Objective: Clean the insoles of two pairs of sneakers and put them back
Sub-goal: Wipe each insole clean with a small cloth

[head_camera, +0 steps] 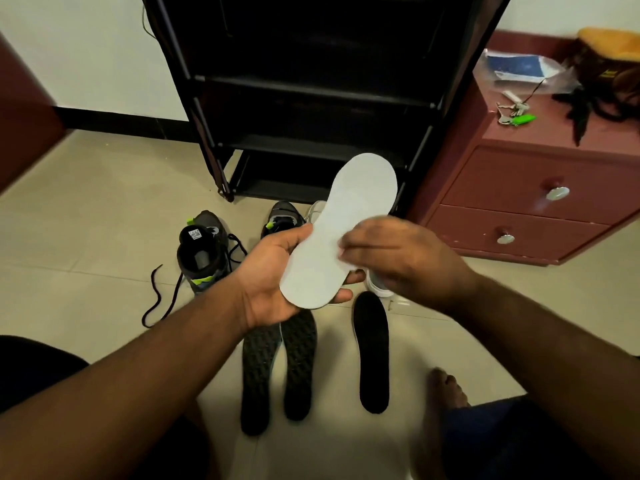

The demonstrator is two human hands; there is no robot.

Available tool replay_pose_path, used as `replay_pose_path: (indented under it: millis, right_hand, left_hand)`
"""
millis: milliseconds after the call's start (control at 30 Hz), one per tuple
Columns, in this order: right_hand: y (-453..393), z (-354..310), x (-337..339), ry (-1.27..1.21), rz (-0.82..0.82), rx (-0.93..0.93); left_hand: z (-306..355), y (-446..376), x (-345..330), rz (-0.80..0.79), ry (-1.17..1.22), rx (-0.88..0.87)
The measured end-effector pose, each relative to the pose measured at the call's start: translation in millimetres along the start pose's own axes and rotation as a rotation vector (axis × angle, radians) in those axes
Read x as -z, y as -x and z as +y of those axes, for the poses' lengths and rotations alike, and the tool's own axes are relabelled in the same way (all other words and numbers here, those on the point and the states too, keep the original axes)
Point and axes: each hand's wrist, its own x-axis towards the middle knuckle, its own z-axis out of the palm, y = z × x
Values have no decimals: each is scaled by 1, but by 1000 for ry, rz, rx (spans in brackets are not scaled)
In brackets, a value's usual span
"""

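Partly hidden: white sneaker (377,282), mostly behind the right hand and the pale insole; only a toe edge above and a sole edge below showed.
Cut off: person's legs at the bottom corners; bare foot (446,386) only partly seen.
Hard to make out: inside of the black shoe rack (311,81), too dark to read; clutter on the red drawer chest (519,188), apart from keys with a green tag (516,117) and a plastic bag (519,69).
Blurred: right hand (394,258), smeared across the insole's right edge; whether anything sat between fingertips and insole could not be told.
Pale insole (343,230): light grey-white, flat, plain, held up toe end away over the floor, in front of the shoe rack.
Left hand (277,271): palm up under the heel end, fingers curled round the far edge, thumb along the near edge.
Right hand grip: fingers bent down onto the insole's middle, touching it; exact hold unclear.
Patterned insoles (277,368): two dark ones side by side on the tiles, textured undersides up, tops hidden under the left hand.
Black insole (372,351): smooth, alone on the floor, just right of the pair.
Dark sneakers: one (204,251) at left with laces loose, another (282,216) behind the held insole, both with green accents.
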Motion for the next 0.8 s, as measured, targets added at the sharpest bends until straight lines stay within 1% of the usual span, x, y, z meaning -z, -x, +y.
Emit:
replay_pose_path:
  millis: [33,67,133,200,233,267,367,400,433,467,533,600,633,733,767,800]
  right_hand:
    - [0,4,3,31,24,-48]
    - [0,2,2,36,40,-52]
    - [0,-19,-5,-29,31,46]
    - [0,-40,-12,-76,-41,169]
    - [0,-38,-12,-81,-66,188]
    - [0,-30,-10,-84,-56,168]
    - [4,2,0,10,60,-34]
    - [4,5,1,36,88,-72]
    - [3,-1,0,37,110,-70]
    - [2,-10,-5,12,107,-23]
    - [-1,-36,-15,-51,30,127]
    - [-4,-39,-14,-60,-44,193]
    - [-3,-31,-11,-62,-30,164]
    - [2,6,1,32,91,-86]
    - [2,10,3,51,118,-150]
    - [2,8,0,52,141,-173]
  left_hand:
    - [3,2,0,13,-20,8]
    - [4,3,1,41,-35,16]
    - [9,8,2,73,-48,41]
    - [11,10,2,108,-38,63]
    - [13,11,3,117,-43,62]
    - [14,10,3,129,-48,45]
    - [18,11,1,131,-46,-9]
    - [19,12,1,124,-50,-14]
    - [18,12,1,128,-51,-10]
    - [17,12,1,135,-53,-1]
    - [14,11,0,133,-48,33]
    - [12,10,0,111,-60,40]
    - [12,9,0,101,-76,28]
    - [12,8,1,56,-120,-3]
    - [12,9,0,46,-125,-4]
    - [12,9,-1,41,-119,-5]
